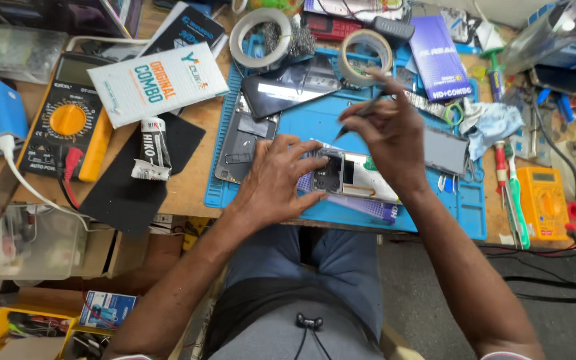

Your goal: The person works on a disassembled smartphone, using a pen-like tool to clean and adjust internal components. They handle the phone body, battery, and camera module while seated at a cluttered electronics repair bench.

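Two rolls of pale tape (260,37) are seen above the blue mat (315,120); a black-and-orange multimeter (67,120) is placed left, a yellow multimeter (543,202) right.

White box (158,81) upper left, purple box (439,57) upper right — dark phone screen (288,90) between.

— What stays unseen at the bench?
— The left hand (276,181) covers one end of the opened phone (351,175); the tool's (358,115) tip blurs.
— And the edges?
— The frame crops both elbows and the transparent box (25,241).
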